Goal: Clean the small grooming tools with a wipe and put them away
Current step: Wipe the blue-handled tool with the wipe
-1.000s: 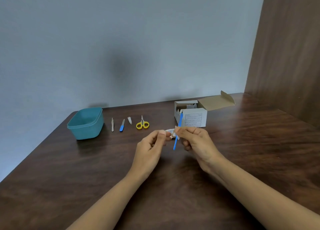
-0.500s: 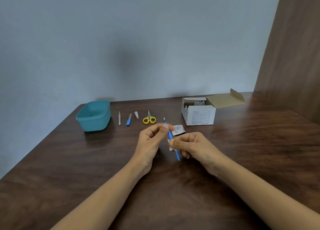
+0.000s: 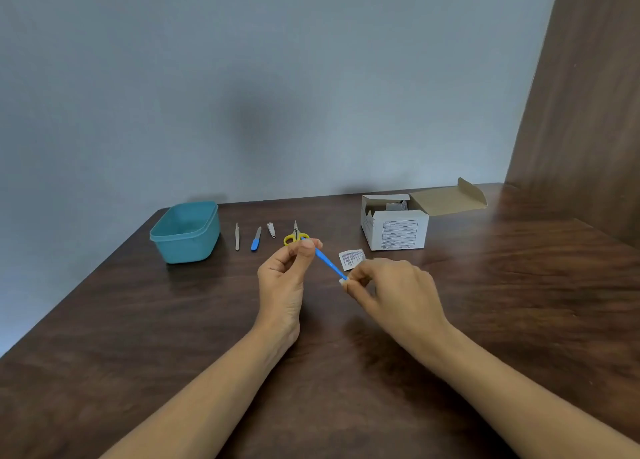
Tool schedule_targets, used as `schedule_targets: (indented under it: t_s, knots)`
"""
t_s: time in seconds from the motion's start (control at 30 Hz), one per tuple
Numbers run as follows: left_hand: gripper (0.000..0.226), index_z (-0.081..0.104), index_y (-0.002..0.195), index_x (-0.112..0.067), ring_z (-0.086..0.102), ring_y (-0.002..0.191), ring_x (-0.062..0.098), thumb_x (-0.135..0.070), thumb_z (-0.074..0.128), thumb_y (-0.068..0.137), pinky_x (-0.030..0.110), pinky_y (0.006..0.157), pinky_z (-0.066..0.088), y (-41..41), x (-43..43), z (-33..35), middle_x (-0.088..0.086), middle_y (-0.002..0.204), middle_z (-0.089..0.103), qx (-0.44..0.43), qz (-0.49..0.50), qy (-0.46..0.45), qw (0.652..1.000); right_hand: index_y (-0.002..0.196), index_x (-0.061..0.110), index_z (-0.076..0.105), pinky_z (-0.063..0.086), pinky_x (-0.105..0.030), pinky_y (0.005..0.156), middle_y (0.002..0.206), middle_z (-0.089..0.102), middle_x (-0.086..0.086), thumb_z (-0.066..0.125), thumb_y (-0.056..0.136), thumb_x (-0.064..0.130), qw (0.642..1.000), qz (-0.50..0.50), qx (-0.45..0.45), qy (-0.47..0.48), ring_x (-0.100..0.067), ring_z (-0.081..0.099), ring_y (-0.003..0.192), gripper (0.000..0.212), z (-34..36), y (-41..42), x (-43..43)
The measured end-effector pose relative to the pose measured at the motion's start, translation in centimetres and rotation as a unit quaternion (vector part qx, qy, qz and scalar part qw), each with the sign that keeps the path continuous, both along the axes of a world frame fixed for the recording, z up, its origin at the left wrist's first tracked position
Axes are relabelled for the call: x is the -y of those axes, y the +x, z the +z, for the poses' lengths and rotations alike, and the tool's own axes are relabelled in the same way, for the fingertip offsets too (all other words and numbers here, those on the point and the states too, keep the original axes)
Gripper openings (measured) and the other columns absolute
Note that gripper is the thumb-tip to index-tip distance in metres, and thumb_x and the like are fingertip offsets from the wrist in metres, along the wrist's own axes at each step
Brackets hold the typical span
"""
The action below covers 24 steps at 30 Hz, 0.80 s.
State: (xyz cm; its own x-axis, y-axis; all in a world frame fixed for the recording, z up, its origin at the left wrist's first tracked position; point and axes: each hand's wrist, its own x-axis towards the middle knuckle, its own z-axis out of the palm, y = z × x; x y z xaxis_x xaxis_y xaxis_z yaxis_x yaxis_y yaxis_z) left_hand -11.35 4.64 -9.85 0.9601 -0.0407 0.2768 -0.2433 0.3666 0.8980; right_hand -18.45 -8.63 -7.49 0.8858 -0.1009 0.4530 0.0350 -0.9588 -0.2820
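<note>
My left hand point(image 3: 289, 273) pinches the upper end of a thin blue-handled tool point(image 3: 327, 263) above the table. My right hand point(image 3: 388, 285) pinches a small white wipe point(image 3: 343, 281) around the tool's lower end. Behind my hands lie yellow-handled scissors point(image 3: 295, 237), small nail clippers point(image 3: 271, 230), a blue-handled file point(image 3: 256, 239) and metal tweezers point(image 3: 237, 237) in a row. An open teal plastic container point(image 3: 185, 231) stands to their left. The container's inside looks empty.
An open white cardboard box point(image 3: 394, 228) of wipe sachets stands at the back right, flap folded out. A torn sachet wrapper point(image 3: 350, 258) lies in front of it. A wooden panel point(image 3: 581, 112) rises on the right; the dark wooden table point(image 3: 173, 337) ends at the left.
The tool has turned from upright to a slant. My left hand now holds its top end, and my right hand with the wipe has slid down to its lower tip.
</note>
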Motion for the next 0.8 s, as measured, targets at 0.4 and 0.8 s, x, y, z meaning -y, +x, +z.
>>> schedule_targets:
  t_s: [0.4, 0.8]
  knots:
    - [0.018, 0.072, 0.08, -0.02, 0.052, 0.084, 0.003, -0.031, 0.058, 0.082, 0.023, 0.07, 0.034, -0.3, 0.1, 0.7, -0.012, 0.087, 0.072, -0.056, -0.079, -0.016, 0.995, 0.073, 0.014, 0.072, 0.03, -0.013, 0.045, 0.071, 0.069, 0.0, 0.072, 0.08, 0.03, 0.769, 0.121, -0.262, 0.571, -0.002, 0.037, 0.043, 0.017, 0.9, 0.0, 0.9]
    - [0.012, 0.072, 0.088, -0.009, 0.063, 0.089, -0.007, -0.017, 0.062, 0.089, 0.019, 0.084, 0.038, -0.5, 0.3, 0.4, -0.006, 0.092, 0.075, -0.034, 0.002, -0.015, 0.999, 0.1, 0.031, 0.063, 0.038, -0.03, 0.068, 0.098, 0.067, 0.009, 0.046, 0.094, 0.05, 0.996, -0.039, -0.056, -0.065, -0.016, 0.062, 0.093, 0.027, 1.4, -0.6, 0.2]
